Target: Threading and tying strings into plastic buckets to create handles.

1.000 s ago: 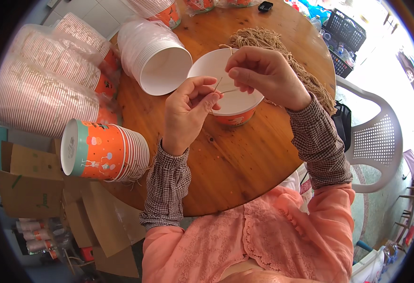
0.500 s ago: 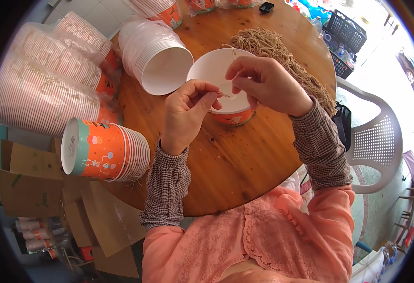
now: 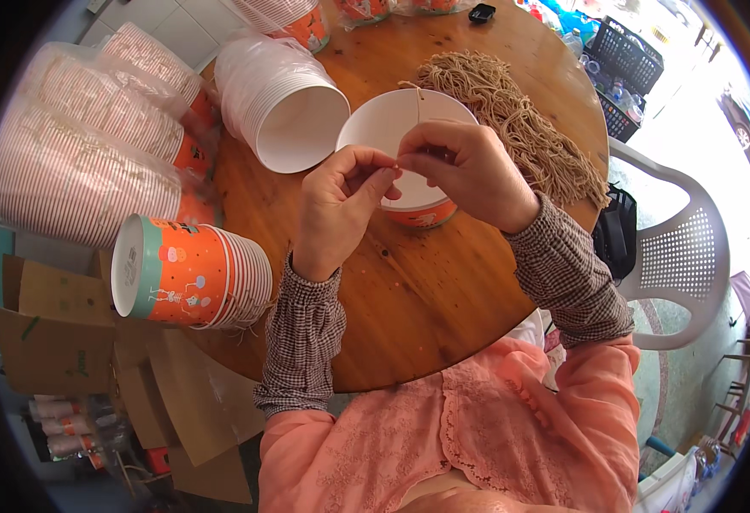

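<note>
A round paper bucket [image 3: 422,215], white inside and orange outside, stands upright on the wooden table with its mouth up. A thin tan cord [image 3: 419,107] passes over its far rim and hangs down the inner wall. Above the near part of the bucket, my left hand [image 3: 336,205] pinches a cord end between thumb and fingers. My right hand [image 3: 482,171] is closed in a pinch against the left fingertips, at the same spot. The cord between them is mostly hidden by the fingers. Beyond my right hand lies a large heap of tan cords [image 3: 520,120].
A stack of white buckets [image 3: 302,128] in plastic lies left of the bucket. Nested orange buckets with cords [image 3: 191,274] lie at the table's left edge. Wrapped stacks [image 3: 84,162] fill the far left. Cardboard boxes [image 3: 59,333] stand below; a white plastic chair [image 3: 679,256] is right.
My right hand has moved left and slightly down, so its fingertips meet those of my left hand. The cord tip that showed at the left fingertips is now covered. The left hand barely moved.
</note>
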The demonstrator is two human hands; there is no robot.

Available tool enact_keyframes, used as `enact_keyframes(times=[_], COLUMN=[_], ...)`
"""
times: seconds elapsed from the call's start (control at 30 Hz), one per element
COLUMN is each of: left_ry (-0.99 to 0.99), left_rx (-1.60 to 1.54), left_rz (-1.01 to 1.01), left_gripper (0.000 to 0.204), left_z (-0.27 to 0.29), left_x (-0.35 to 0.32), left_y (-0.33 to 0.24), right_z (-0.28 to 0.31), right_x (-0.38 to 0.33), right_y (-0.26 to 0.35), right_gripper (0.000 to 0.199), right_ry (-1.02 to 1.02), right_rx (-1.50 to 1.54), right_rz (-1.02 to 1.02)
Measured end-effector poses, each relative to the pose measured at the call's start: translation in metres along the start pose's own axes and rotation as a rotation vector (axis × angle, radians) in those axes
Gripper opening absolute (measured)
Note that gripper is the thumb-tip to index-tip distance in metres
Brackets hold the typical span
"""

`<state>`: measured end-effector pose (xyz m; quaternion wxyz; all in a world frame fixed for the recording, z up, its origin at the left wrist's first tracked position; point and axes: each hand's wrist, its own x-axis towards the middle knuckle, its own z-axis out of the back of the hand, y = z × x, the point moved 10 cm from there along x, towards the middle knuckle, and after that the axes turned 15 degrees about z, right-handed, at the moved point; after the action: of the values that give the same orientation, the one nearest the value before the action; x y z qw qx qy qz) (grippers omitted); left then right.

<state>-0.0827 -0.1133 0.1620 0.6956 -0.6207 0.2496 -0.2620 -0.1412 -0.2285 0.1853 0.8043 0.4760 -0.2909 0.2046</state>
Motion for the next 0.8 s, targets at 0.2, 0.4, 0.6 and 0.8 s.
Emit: enact_keyframes(times=[0.2, 0.4, 0.6, 0.8], left_ry=[0.006, 0.049, 0.089, 0.092], left_rx=[-0.003, 0.033, 0.000, 0.068], left_rz=[-0.028, 0.033, 0.060, 0.029], left_gripper=[0.011, 0.011, 0.014, 0.017], left_z=[-0.002, -0.004, -0.006, -0.008], left_x=[-0.001, 0.004, 0.006, 0.002], left_y=[-0.002, 0.005, 0.011, 0.008], right_z=[-0.009, -0.011, -0.007, -0.010], right_x=[0.000, -0.003, 0.002, 0.006], right_y=[-0.013, -0.017, -0.016, -0.016], right_gripper=[0.010, 0.011, 0.012, 0.012], right_ry=[0.085, 0.141, 0.066, 0.056], right_rx=[0.213, 0.242, 0.245, 0.287], right_rz=[-0.210, -0.203, -0.164, -0.158])
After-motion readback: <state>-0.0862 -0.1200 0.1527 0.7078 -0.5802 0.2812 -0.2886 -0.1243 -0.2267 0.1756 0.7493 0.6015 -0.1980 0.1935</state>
